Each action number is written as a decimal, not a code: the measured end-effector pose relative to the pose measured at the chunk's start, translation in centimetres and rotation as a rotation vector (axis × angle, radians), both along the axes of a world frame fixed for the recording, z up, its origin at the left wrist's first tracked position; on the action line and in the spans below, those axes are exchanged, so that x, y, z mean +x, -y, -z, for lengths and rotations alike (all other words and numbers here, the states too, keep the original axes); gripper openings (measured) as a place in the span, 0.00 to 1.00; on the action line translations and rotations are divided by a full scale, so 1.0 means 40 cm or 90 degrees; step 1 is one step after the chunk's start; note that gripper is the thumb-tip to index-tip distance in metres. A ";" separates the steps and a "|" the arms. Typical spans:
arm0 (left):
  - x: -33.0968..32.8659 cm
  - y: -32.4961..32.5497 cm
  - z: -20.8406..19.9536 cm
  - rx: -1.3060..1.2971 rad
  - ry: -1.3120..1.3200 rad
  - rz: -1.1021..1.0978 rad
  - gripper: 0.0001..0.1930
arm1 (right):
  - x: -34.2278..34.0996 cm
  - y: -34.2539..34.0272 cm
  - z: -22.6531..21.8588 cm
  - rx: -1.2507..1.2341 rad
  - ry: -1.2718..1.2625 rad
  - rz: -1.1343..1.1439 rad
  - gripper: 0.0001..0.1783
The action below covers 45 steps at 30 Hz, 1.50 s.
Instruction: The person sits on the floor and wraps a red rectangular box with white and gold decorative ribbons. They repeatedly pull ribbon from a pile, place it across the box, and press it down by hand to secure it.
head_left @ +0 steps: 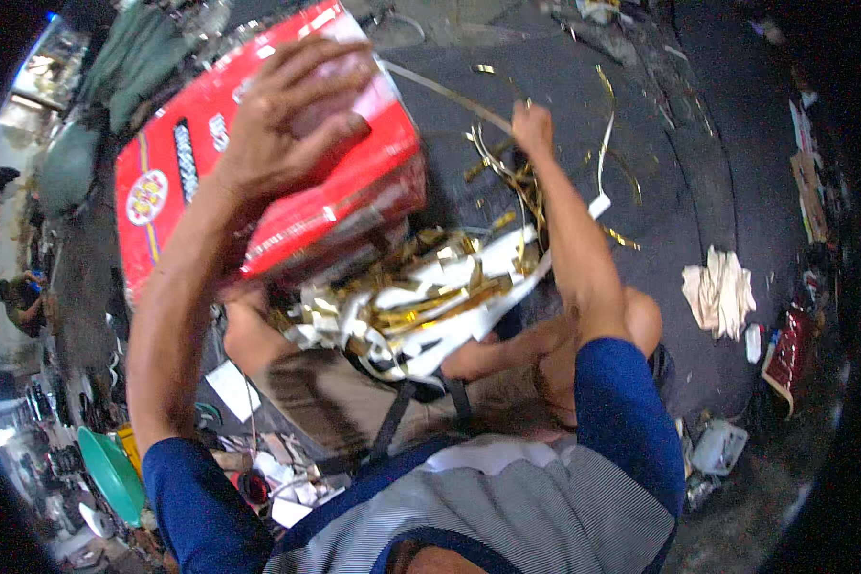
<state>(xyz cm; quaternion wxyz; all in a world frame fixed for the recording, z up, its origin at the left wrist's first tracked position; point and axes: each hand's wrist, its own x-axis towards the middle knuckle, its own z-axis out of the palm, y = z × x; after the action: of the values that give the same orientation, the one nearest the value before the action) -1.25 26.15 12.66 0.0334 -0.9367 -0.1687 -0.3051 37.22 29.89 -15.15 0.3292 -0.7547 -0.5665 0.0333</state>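
A large red box (354,177), wrapped in shiny clear plastic, stands tilted in front of me on the left. My left hand (301,110) lies across its upper face with the fingers and thumb spread. Out to the right, my right hand (533,129) is closed in a fist around a thin pale strip (445,93) that runs up to the box's far right corner. Between the box and my legs lies a tangled heap of gold and white strips (421,301). More loose strips are scattered near my right forearm.
A crumpled cream cloth (719,295) lies on the dark floor (660,182) at the right, near a dark red packet (787,356) and a clear plastic container (717,448). At the left are a green basin (110,476) and paper scraps (297,469). Another person (24,304) sits far left.
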 end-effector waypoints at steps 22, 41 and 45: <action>0.075 0.062 -0.011 0.189 -0.035 -0.049 0.22 | -0.005 0.483 0.241 -0.639 0.283 -0.139 0.15; 0.084 0.620 0.352 -0.908 0.281 -0.075 0.39 | -0.359 0.609 -0.461 -0.367 -0.160 -0.851 0.21; -0.096 0.615 0.197 -0.751 0.334 -0.283 0.07 | -0.371 0.553 -0.718 -0.376 -0.138 -0.782 0.18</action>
<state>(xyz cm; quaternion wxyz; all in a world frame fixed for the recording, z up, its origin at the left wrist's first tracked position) -5.10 1.54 4.78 -0.4631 -0.6359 -0.4979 -0.3650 22.39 7.78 13.58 0.0862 -0.3474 -0.8223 0.4423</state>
